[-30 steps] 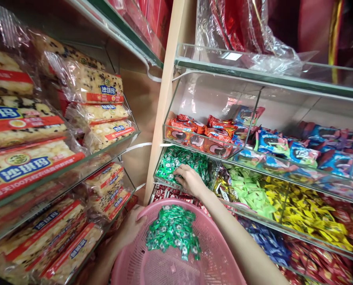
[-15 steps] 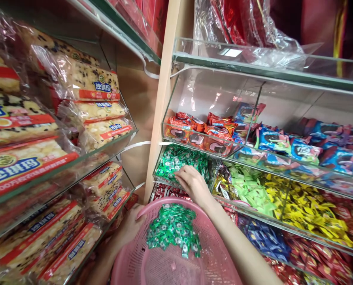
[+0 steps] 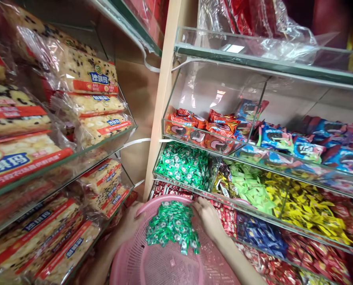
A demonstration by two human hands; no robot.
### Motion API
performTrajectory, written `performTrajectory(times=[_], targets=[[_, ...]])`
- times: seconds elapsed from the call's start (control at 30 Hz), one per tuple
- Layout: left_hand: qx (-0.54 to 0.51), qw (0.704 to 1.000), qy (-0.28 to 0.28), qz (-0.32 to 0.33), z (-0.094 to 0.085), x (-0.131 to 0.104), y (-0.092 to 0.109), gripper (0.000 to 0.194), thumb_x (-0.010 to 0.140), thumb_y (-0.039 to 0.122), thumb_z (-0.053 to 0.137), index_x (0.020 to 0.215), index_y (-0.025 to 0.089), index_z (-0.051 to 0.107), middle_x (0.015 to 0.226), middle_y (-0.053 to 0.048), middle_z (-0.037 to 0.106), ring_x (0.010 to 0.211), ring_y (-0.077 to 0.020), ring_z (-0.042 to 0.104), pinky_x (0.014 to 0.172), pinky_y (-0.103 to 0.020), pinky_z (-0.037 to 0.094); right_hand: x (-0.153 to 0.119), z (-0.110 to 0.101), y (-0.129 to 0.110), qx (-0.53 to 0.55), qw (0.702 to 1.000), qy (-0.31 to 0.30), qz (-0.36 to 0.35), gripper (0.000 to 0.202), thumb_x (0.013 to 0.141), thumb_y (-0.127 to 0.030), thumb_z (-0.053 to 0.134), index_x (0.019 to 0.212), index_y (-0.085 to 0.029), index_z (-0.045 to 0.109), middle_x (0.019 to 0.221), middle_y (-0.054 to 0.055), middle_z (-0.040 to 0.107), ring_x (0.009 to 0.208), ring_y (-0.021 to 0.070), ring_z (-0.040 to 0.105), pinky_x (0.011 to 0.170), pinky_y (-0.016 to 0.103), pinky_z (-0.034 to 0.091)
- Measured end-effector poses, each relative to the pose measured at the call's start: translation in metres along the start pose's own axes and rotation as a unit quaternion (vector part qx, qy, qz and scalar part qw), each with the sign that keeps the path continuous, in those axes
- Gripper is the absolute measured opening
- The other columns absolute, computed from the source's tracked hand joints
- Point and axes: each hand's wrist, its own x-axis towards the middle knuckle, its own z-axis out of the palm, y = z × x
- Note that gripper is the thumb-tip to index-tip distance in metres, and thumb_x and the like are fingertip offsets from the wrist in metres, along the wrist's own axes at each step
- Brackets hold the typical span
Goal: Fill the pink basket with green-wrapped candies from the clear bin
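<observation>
A pink plastic basket (image 3: 172, 267) is tilted toward the shelves, with a heap of green-wrapped candies (image 3: 173, 223) against its far side. My left hand (image 3: 131, 217) grips the basket's left rim, thumb over the edge. At the far right of the rim is my right hand (image 3: 207, 215), its fingers curled over the edge; the fingertips are partly hidden. Just beyond the basket, a clear shelf bin holds more green-wrapped candies (image 3: 184, 164) of the same look.
Left shelves hold stacked wrapped pastry bars (image 3: 96, 77). On the right are orange packets (image 3: 179, 124), blue packets (image 3: 275, 136), light green candies (image 3: 252, 184), yellow candies (image 3: 303, 206) and dark blue candies (image 3: 261, 231). A wooden post (image 3: 161, 95) stands between the shelf sides.
My right hand has come back and down from the green candy bin to the basket's right rim. My left hand keeps its grip. The view has shifted slightly.
</observation>
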Motion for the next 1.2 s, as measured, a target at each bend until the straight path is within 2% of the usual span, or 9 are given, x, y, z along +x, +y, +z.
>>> performTrajectory(times=[0.27, 0.47, 0.63, 0.73, 0.83, 0.9, 0.97, 1.1, 1.2], targets=[[0.015, 1.0, -0.006, -0.002, 0.0, 0.0, 0.0, 0.024, 0.075, 0.026, 0.05, 0.085, 0.013, 0.068, 0.083, -0.005, 0.065, 0.079, -0.0214, 0.059, 0.074, -0.031, 0.045, 0.005, 0.002, -0.005, -0.023, 0.999, -0.01, 0.025, 0.023, 0.091, -0.02, 0.04, 0.08, -0.019, 0.06, 0.078, 0.003, 0.054, 0.074, 0.0157, 0.051, 0.066, 0.026, 0.035], [0.013, 1.0, 0.001, -0.003, 0.0, 0.0, 0.002, 0.025, 0.074, 0.024, 0.051, 0.088, 0.013, 0.069, 0.084, -0.006, 0.066, 0.081, -0.022, 0.059, 0.076, -0.032, 0.045, 0.008, -0.004, -0.016, -0.051, 0.999, -0.005, 0.007, 0.024, 0.091, -0.018, 0.04, 0.077, -0.019, 0.06, 0.078, 0.005, 0.056, 0.073, 0.0179, 0.052, 0.063, 0.029, 0.037], [0.002, 1.0, 0.009, -0.002, 0.0, -0.001, 0.002, 0.025, 0.073, 0.023, 0.053, 0.088, 0.015, 0.07, 0.08, -0.003, 0.065, 0.078, -0.0206, 0.059, 0.073, -0.031, 0.046, 0.019, -0.037, -0.039, 0.018, 0.998, 0.045, -0.046, 0.023, 0.094, -0.024, 0.037, 0.095, -0.019, 0.059, 0.082, 0.005, 0.055, 0.078, 0.0174, 0.052, 0.068, 0.029, 0.04], [-0.002, 1.0, 0.006, -0.002, 0.0, -0.001, 0.001, 0.025, 0.074, 0.024, 0.053, 0.088, 0.015, 0.07, 0.08, -0.003, 0.065, 0.078, -0.0205, 0.059, 0.074, -0.031, 0.045, 0.036, -0.063, -0.045, 0.038, 0.995, 0.072, -0.061, 0.025, 0.094, -0.027, 0.036, 0.092, -0.019, 0.06, 0.08, 0.005, 0.055, 0.077, 0.0172, 0.052, 0.069, 0.028, 0.04], [-0.009, 1.0, 0.004, -0.004, 0.0, -0.002, 0.0, 0.025, 0.074, 0.024, 0.053, 0.09, 0.015, 0.07, 0.083, -0.004, 0.065, 0.081, -0.0212, 0.059, 0.077, -0.033, 0.045, 0.058, -0.082, -0.036, 0.04, 0.995, 0.081, -0.039, 0.024, 0.093, -0.025, 0.039, 0.088, -0.019, 0.061, 0.08, 0.005, 0.056, 0.078, 0.017, 0.052, 0.068, 0.026, 0.04], [-0.011, 1.0, 0.004, -0.003, 0.001, -0.002, 0.0, 0.026, 0.075, 0.023, 0.052, 0.091, 0.014, 0.07, 0.085, -0.005, 0.065, 0.084, -0.022, 0.059, 0.079, -0.033, 0.045, 0.073, -0.087, -0.024, 0.038, 0.997, 0.058, -0.023, 0.022, 0.091, -0.021, 0.041, 0.086, -0.019, 0.062, 0.08, 0.005, 0.056, 0.078, 0.0164, 0.053, 0.068, 0.025, 0.04], [-0.006, 1.0, 0.003, -0.001, 0.001, -0.001, -0.001, 0.026, 0.075, 0.023, 0.052, 0.091, 0.014, 0.07, 0.084, -0.005, 0.065, 0.084, -0.0225, 0.059, 0.079, -0.034, 0.045, 0.089, -0.086, -0.01, 0.046, 0.999, 0.007, -0.022, 0.019, 0.087, -0.014, 0.046, 0.085, -0.018, 0.064, 0.082, 0.004, 0.058, 0.079, 0.0155, 0.054, 0.07, 0.024, 0.039], [0.002, 1.0, 0.002, 0.003, 0.0, 0.0, -0.002, 0.025, 0.074, 0.024, 0.053, 0.089, 0.013, 0.071, 0.081, -0.005, 0.064, 0.082, -0.0228, 0.06, 0.077, -0.033, 0.045, 0.114, -0.074, 0.009, 0.074, 0.99, -0.123, -0.002, 0.025, 0.07, -0.006, 0.061, 0.089, -0.02, 0.069, 0.086, 0.003, 0.062, 0.082, 0.0154, 0.057, 0.072, 0.023, 0.04], [0.001, 1.0, 0.005, -0.003, -0.001, 0.001, 0.0, 0.026, 0.073, 0.023, 0.053, 0.09, 0.014, 0.07, 0.082, -0.005, 0.064, 0.082, -0.0228, 0.06, 0.077, -0.033, 0.045, 0.124, -0.066, 0.013, 0.077, 0.984, -0.16, 0.008, 0.031, 0.062, -0.007, 0.068, 0.09, -0.021, 0.07, 0.085, 0.002, 0.063, 0.078, 0.0155, 0.058, 0.067, 0.021, 0.041]])
